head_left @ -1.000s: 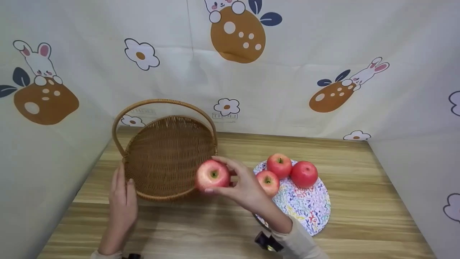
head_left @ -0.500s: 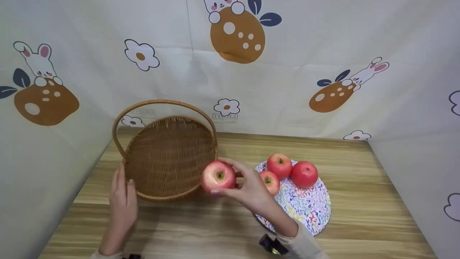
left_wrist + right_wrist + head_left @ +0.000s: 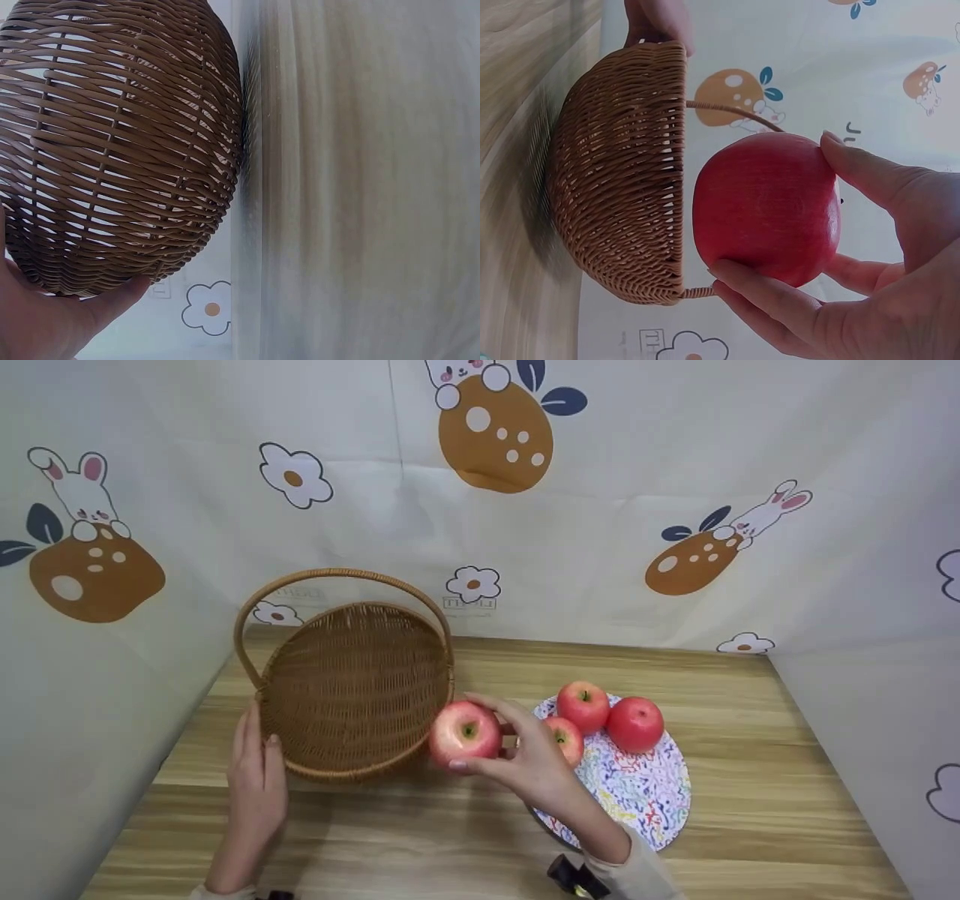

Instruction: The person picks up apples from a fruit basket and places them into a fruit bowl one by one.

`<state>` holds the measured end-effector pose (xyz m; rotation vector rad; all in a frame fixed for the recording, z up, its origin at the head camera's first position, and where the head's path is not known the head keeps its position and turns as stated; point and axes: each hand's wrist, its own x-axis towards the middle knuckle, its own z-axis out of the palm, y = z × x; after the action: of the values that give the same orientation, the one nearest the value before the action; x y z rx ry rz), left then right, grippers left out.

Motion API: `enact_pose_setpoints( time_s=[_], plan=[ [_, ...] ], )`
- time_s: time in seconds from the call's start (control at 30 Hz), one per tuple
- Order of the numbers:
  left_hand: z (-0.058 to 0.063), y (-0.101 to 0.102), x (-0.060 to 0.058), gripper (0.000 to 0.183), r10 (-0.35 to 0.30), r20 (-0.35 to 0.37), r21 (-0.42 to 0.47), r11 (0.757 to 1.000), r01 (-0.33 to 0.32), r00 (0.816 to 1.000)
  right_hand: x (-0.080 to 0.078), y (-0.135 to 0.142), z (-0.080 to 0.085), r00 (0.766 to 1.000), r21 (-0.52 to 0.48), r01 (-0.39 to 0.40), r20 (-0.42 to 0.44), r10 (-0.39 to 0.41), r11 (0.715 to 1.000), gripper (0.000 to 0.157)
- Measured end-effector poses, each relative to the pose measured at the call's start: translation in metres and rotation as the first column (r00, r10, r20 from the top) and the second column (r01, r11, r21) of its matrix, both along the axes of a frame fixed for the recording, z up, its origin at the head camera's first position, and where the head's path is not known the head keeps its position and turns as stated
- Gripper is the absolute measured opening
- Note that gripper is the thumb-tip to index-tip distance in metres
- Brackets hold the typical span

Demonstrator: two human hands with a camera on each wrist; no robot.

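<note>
In the head view, a brown wicker basket [image 3: 352, 690] with a tall arched handle stands at the left, nothing in it. My left hand [image 3: 256, 784] rests against its left side with straight fingers; in the left wrist view the thumb [image 3: 112, 304] lies along the woven wall [image 3: 120, 142]. My right hand [image 3: 536, 765] grips a red apple [image 3: 465, 733] between thumb and fingers, just off the basket's right rim. The right wrist view shows this apple [image 3: 765, 210] held up beside the rim, above the tabletop.
Right of the hands lies a round plate [image 3: 637, 795] with a multicoloured squiggle pattern. Three apples [image 3: 583, 706] sit at its far left side, one partly behind my right hand. Printed curtains [image 3: 360, 510] enclose the wooden table [image 3: 750, 735] at the back and sides.
My right hand has moved a little to the right with the apple, from over the basket's right rim to just outside it. The left hand and basket have stayed put.
</note>
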<state>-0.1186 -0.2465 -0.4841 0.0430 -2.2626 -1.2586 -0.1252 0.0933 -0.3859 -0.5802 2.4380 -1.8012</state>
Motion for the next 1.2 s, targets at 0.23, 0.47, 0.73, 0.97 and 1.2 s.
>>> enact_pose_setpoints(
  time_s=[0.23,0.47,0.73,0.97,1.2],
  plan=[
    [0.0,0.0,0.001,0.057,0.004,0.004,-0.001,1.0,-0.004,1.0,0.0,0.005,-0.001,1.0,0.0,0.007,-0.006,-0.007,1.0,0.069],
    [0.001,0.001,0.001,0.057,0.008,0.008,0.004,1.0,-0.008,1.0,0.001,0.011,-0.002,0.999,-0.003,0.035,0.02,-0.035,0.999,0.071],
    [0.002,0.001,0.0,0.057,0.01,0.0,0.004,1.0,-0.01,1.0,0.0,0.018,-0.004,0.998,-0.022,0.055,0.015,-0.055,0.998,0.069],
    [-0.001,0.001,-0.001,0.057,0.001,-0.021,0.007,1.0,-0.001,1.0,-0.002,0.026,-0.006,0.998,-0.106,0.017,0.07,-0.01,0.994,0.07],
    [0.0,0.001,-0.001,0.057,0.006,-0.022,0.005,1.0,-0.006,1.0,-0.002,0.033,-0.006,0.996,-0.08,0.043,0.086,-0.036,0.996,0.07]
  ],
)
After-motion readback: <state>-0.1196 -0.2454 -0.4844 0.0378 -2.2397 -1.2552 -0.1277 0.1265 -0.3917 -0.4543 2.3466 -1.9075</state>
